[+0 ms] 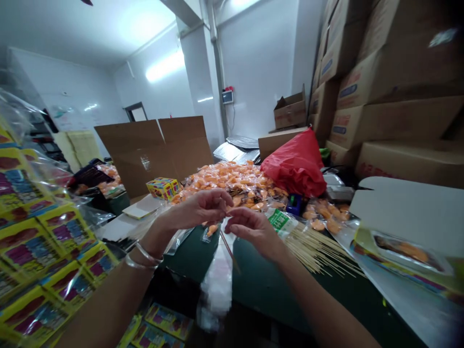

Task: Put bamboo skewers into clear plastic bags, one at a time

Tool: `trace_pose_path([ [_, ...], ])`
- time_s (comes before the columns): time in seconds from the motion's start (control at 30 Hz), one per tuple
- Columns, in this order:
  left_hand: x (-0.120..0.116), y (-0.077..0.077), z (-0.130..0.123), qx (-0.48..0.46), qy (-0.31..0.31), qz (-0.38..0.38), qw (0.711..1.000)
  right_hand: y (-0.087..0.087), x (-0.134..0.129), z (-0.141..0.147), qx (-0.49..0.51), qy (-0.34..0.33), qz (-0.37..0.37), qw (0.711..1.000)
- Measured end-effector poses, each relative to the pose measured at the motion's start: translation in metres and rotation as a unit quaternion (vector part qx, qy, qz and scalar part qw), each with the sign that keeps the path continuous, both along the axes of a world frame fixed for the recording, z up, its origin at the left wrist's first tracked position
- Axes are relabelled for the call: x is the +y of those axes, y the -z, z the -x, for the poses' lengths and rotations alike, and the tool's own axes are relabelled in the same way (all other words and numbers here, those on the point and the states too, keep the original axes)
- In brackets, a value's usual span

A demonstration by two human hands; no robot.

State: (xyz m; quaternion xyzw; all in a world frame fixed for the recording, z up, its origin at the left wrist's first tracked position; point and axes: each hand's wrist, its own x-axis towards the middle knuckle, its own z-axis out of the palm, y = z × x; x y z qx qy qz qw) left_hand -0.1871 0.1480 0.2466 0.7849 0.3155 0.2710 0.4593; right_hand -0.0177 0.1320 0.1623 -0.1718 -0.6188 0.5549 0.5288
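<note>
My left hand (206,208), with silver bangles on its wrist, is closed in a pinch, its fingertips meeting those of my right hand. My right hand (253,229) is also closed, with thumb and fingers curled together. Whatever sits between the fingertips is too small to make out. Just below them a thin brown stick (228,247) slants downward; whether a hand holds it, I cannot tell. Clear plastic bags (218,285) hang over the near table edge beneath my hands. Behind lies a heap of orange pieces in clear wrappers (224,176). One wrapped orange piece (211,230) lies near my left fingers.
Bamboo skewers (315,249) spread out at right, beside a green-and-white packet (281,221). A red bag (299,164) stands behind. Yellow printed boxes (68,232) are stacked at left under plastic. Cardboard cartons (391,82) tower at right. The table (264,275) is dark green.
</note>
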Motion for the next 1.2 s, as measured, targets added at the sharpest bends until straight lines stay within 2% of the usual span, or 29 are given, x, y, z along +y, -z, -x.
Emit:
trace_pose_path([
  [0.1,-0.002,0.002,-0.018,0.021,0.028,-0.009,0.999,0.006,-0.022,-0.015,0.003,0.075,0.012,0.997],
  [0.17,-0.002,0.006,-0.031,0.022,0.021,-0.056,0.998,0.012,-0.031,-0.024,-0.002,0.133,0.008,0.991],
  [0.23,-0.005,0.010,-0.043,0.022,-0.064,-0.162,0.985,0.017,-0.038,-0.032,-0.006,0.193,0.009,0.981],
  [0.3,-0.013,0.015,-0.052,0.023,-0.179,-0.287,0.941,0.021,-0.041,-0.039,-0.005,0.244,0.007,0.970],
  [0.33,-0.019,0.018,-0.056,0.029,-0.212,-0.338,0.917,0.024,-0.042,-0.042,-0.005,0.266,0.002,0.964],
  [0.37,-0.025,0.022,-0.060,0.040,-0.219,-0.376,0.899,0.026,-0.043,-0.045,-0.008,0.283,-0.005,0.959],
  [0.5,-0.046,0.034,-0.071,0.107,-0.145,-0.447,0.876,0.029,-0.049,-0.052,-0.053,0.321,-0.057,0.944],
  [0.7,-0.045,0.050,-0.081,0.199,-0.074,-0.465,0.860,0.023,-0.061,-0.060,-0.131,0.367,-0.123,0.913],
  [0.83,-0.051,0.063,-0.092,0.227,-0.069,-0.506,0.829,0.023,-0.066,-0.065,-0.232,0.394,-0.153,0.876],
  [0.9,-0.052,0.064,-0.096,0.220,-0.082,-0.524,0.819,0.025,-0.070,-0.067,-0.265,0.400,-0.174,0.860],
  [0.97,-0.047,0.060,-0.093,0.194,-0.119,-0.522,0.822,0.027,-0.077,-0.069,-0.265,0.401,-0.178,0.859],
  [1.03,-0.042,0.058,-0.080,0.152,-0.209,-0.500,0.826,0.031,-0.085,-0.075,-0.234,0.417,-0.159,0.864],
  [1.1,-0.040,0.065,-0.061,0.126,-0.292,-0.445,0.837,0.034,-0.092,-0.082,-0.191,0.449,-0.117,0.865],
  [1.13,-0.043,0.073,-0.051,0.130,-0.298,-0.406,0.854,0.036,-0.094,-0.086,-0.169,0.461,-0.093,0.866],
  [1.17,-0.049,0.084,-0.043,0.154,-0.253,-0.361,0.884,0.038,-0.095,-0.089,-0.150,0.468,-0.071,0.868],
  [1.2,-0.057,0.096,-0.036,0.183,-0.160,-0.311,0.919,0.040,-0.095,-0.092,-0.135,0.471,-0.054,0.870],
])
